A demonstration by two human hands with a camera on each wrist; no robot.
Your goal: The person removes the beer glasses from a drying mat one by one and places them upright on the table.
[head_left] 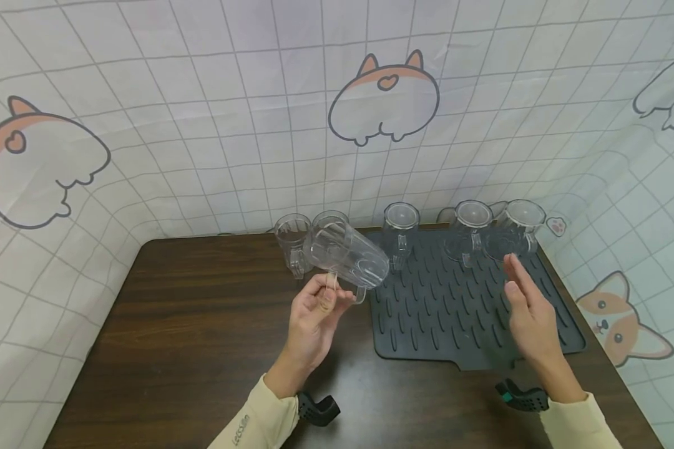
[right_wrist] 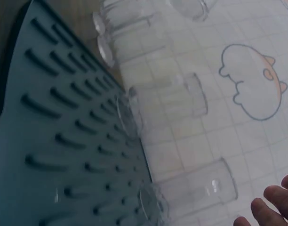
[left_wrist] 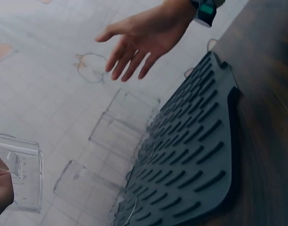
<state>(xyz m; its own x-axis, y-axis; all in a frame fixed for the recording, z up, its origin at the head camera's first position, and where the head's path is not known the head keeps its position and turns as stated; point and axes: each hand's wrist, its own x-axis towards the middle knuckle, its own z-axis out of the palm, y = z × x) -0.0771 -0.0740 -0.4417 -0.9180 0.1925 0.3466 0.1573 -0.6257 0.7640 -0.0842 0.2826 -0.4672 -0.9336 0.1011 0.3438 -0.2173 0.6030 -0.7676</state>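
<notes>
My left hand [head_left: 317, 315] grips the handle of a clear glass mug [head_left: 348, 255], which is tilted sideways in the air over the table. In the left wrist view, part of this mug [left_wrist: 28, 179] shows beside the left hand's fingers [left_wrist: 0, 190]. My right hand [head_left: 533, 321] is held over the right part of a dark ribbed drying mat [head_left: 427, 318], fingers straight and holding nothing. Its spread fingers show in the left wrist view, where the right hand [left_wrist: 153, 35] is apart from the mat. Only its fingertips [right_wrist: 268, 207] enter the right wrist view.
Several clear mugs stand along the mat's back edge, including one mug [head_left: 401, 231] at its left and another mug [head_left: 522, 224] at its right. Two more mugs stand left of the mat, one mug [head_left: 293, 240] in front. Corgi-patterned cloth [head_left: 230, 143] rises behind the wooden table [head_left: 163, 330].
</notes>
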